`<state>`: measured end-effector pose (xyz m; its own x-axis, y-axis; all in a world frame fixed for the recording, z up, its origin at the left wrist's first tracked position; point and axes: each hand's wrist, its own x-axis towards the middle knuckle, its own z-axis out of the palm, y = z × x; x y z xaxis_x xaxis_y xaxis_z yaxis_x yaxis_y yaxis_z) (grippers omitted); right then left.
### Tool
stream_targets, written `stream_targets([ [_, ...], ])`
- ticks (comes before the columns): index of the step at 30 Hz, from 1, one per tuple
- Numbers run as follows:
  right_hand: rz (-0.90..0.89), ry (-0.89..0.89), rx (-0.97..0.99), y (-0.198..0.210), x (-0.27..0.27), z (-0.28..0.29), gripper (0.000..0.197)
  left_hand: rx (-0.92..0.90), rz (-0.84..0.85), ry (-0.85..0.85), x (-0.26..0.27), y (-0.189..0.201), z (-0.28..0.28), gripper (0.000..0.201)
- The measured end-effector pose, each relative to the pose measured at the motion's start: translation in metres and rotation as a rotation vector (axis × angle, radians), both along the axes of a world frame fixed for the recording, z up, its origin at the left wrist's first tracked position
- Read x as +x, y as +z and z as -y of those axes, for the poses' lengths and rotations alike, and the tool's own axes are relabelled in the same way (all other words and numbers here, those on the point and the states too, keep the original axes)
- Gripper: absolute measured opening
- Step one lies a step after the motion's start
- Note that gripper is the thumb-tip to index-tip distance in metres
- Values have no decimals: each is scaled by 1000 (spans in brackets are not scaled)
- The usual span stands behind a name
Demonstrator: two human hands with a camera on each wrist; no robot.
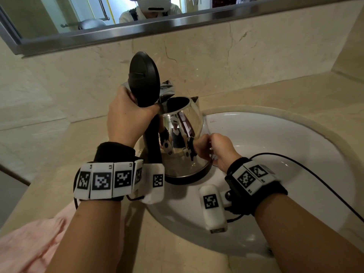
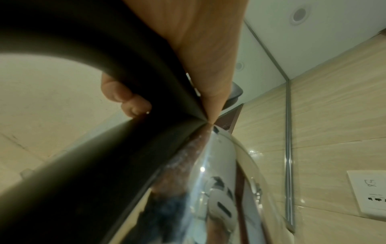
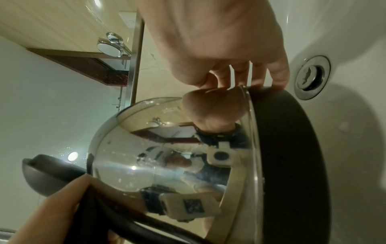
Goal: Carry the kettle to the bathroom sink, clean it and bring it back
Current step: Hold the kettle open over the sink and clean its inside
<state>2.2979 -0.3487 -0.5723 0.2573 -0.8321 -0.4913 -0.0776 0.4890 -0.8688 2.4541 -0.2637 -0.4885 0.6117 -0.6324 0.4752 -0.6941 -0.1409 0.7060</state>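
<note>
A shiny steel kettle (image 1: 183, 134) with a black base and handle is held upright over the left rim of the white sink (image 1: 275, 144). Its black lid (image 1: 143, 79) stands flipped open, and the inside looks dark. My left hand (image 1: 128, 119) grips the top of the handle (image 2: 104, 173), just below the lid hinge. My right hand (image 1: 220, 148) holds the kettle's lower right edge. In the right wrist view its fingers (image 3: 256, 77) curl over the black base (image 3: 292, 156), with the thumb against the steel wall (image 3: 167, 156).
The sink's drain (image 3: 312, 77) lies beyond the kettle's base. A pink towel (image 1: 29, 239) lies on the beige marble counter (image 1: 59, 154) at the near left. A framed mirror (image 1: 78, 16) hangs above the back wall. A wall socket (image 2: 367, 198) shows in the left wrist view.
</note>
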Motion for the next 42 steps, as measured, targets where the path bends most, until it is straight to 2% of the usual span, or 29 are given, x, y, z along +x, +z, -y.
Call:
stream_targets([
  [15,-37,-52,66,0,7,12,42,14,-10,-4,1,-1,1,50],
  [20,-12,15,-42,-6,2,5,41,15,-20,-5,2,-1,1,50],
  [29,-13,57,-83,-5,-1,1,41,6,-5,-8,2,-1,1,50],
  [42,-31,-50,39,-2,5,6,41,-3,0,-11,2,-2,1,46],
])
